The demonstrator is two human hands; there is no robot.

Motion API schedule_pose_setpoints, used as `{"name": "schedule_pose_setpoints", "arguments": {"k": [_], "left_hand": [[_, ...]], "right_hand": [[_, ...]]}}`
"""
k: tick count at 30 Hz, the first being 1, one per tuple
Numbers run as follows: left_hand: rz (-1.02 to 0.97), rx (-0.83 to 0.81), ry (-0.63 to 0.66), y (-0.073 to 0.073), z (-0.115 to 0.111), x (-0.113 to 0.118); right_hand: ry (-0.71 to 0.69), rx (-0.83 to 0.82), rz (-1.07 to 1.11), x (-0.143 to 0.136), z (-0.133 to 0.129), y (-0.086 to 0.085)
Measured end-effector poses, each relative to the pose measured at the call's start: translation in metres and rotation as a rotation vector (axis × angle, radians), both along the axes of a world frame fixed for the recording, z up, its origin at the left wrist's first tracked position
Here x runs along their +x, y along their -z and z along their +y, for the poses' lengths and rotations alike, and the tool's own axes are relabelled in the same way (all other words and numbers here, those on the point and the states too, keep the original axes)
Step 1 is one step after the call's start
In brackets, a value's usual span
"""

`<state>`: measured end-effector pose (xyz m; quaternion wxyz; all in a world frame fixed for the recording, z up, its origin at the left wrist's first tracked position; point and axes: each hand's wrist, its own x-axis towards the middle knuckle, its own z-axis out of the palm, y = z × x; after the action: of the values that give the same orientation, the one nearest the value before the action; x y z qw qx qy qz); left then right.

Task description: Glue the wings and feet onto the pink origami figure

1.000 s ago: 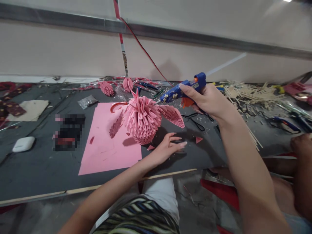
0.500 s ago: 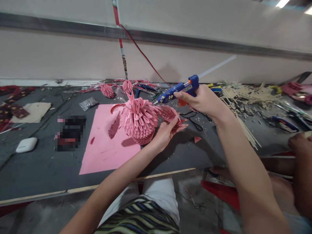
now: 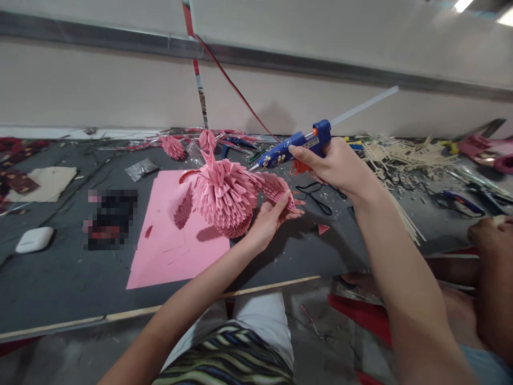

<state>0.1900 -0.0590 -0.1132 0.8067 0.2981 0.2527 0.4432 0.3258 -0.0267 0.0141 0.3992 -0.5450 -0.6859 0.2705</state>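
A round figure of folded pink paper (image 3: 224, 192) stands upright, partly over pink paper sheets (image 3: 160, 262). Its right wing (image 3: 274, 187) is gripped by my left hand (image 3: 268, 222), thumb on top and fingers beneath. My right hand (image 3: 339, 166) is wrapped around a blue hot glue gun (image 3: 288, 149) with an orange trigger. The gun's nozzle points down and left, close to where the wing meets the body; whether it touches cannot be told. A clear glue stick (image 3: 364, 106) sticks out of its back. A small pink paper triangle (image 3: 323, 229) lies to the right.
Smaller pink folded-paper pieces (image 3: 173, 147) lie at the back, near a clear plastic packet (image 3: 141, 168). A white case (image 3: 35, 239) is on the left. Thin wooden pieces (image 3: 401, 158) and black cord (image 3: 316, 195) lie on the right. Another person's hand (image 3: 491, 238) is at the right edge.
The view has shifted slightly. The glue gun's nozzle stays near the wing joint, and the glue stick shows a little more to the right. Both hands keep their holds.
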Motion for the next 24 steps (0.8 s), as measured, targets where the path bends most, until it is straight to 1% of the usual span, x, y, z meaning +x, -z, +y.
{"name": "schedule_pose_setpoints", "arguments": {"k": [5,11,15,18,24], "left_hand": [[-0.014,0.010,-0.013,-0.001,0.001,0.000],[0.004,0.007,-0.006,0.001,0.001,0.001],[0.000,-0.001,0.015,0.001,-0.002,-0.001],[-0.010,0.005,0.041,0.001,-0.004,-0.003],[-0.063,-0.014,0.069,0.001,-0.005,-0.001]], "right_hand": [[-0.024,0.026,-0.003,-0.004,0.001,0.004],[-0.068,-0.014,-0.042,-0.009,0.000,0.000],[-0.032,-0.004,-0.014,-0.006,-0.001,0.002],[0.055,-0.002,0.048,-0.001,-0.003,0.012],[0.255,0.007,0.250,0.001,-0.011,0.044]]}}
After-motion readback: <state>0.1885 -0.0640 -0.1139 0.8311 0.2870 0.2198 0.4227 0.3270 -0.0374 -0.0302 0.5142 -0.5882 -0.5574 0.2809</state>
